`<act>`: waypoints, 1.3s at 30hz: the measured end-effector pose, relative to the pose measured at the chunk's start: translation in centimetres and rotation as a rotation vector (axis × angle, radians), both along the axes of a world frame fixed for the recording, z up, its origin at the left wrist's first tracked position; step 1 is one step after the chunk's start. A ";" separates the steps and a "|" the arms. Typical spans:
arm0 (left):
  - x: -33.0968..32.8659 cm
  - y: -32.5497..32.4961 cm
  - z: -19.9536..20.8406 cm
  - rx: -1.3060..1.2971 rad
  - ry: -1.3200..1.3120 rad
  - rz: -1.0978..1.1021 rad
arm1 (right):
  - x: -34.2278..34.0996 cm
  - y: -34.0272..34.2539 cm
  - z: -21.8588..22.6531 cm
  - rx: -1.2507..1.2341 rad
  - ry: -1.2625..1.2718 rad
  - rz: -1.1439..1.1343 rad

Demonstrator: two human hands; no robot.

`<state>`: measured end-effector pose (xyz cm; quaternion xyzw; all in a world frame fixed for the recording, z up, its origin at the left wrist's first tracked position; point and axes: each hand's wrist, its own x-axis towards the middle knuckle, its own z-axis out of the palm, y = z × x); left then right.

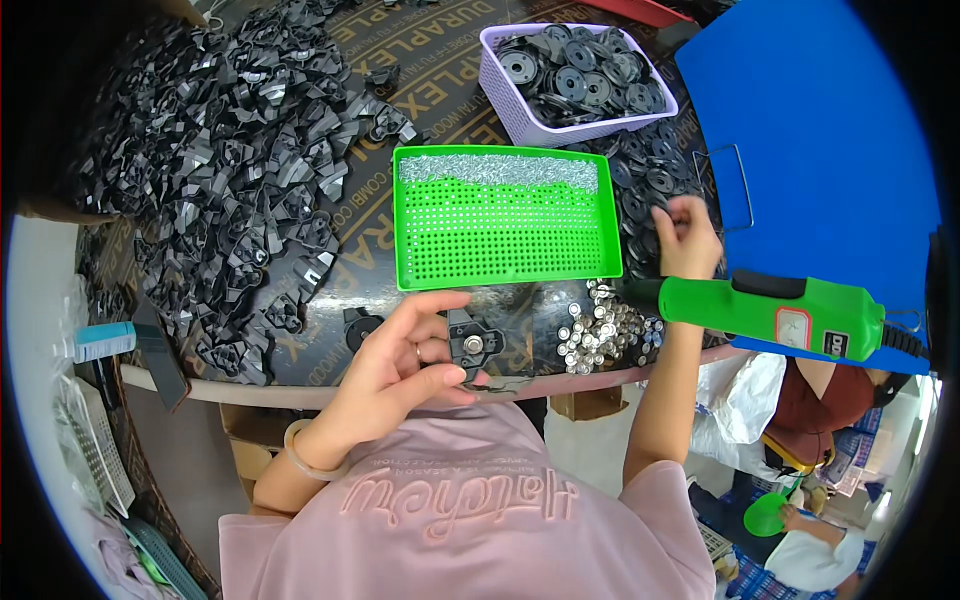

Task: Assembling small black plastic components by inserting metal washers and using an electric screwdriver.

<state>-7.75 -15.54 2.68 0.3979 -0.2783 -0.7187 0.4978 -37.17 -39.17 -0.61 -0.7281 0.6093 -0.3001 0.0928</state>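
Observation:
My left hand (395, 365) holds a black plastic bracket (478, 340) with a round metal piece at its centre, just above the table's near edge. Thumb and fingers grip it from the left side. My right hand (692, 240) reaches to the loose black plastic discs (655, 165) right of the green tray, its fingertips pinched on the edge of one dark disc. A green electric screwdriver (780, 315) with a black tip lies across the view in front of my right forearm. Small round metal pieces (595, 335) are heaped between my hands.
A green perforated tray (510, 282) holds many small silvery screws. Behind it stands a lilac basket (520, 118) of black discs. Black plastic parts (250, 150) cover the table's left. A blue panel (820, 180) stands at right; another person's arm (815, 525) shows at lower right.

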 end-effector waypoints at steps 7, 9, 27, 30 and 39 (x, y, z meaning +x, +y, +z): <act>-0.6 -1.0 -0.5 -0.096 -0.010 0.024 | -4.9 11.6 4.7 0.185 -0.301 0.080; -0.7 -1.3 -0.6 -0.103 -0.001 0.019 | -4.1 14.8 6.4 0.473 -0.425 0.054; -2.4 -1.1 -1.0 -0.141 -0.013 -0.037 | 6.9 16.2 4.4 -0.594 0.155 0.822; -2.4 -1.1 -1.0 -0.163 -0.062 -0.056 | 6.9 16.0 4.4 -0.567 0.133 0.846; -2.5 -1.0 -0.7 -0.133 -0.073 -0.048 | 6.8 16.4 4.4 -0.570 0.194 0.854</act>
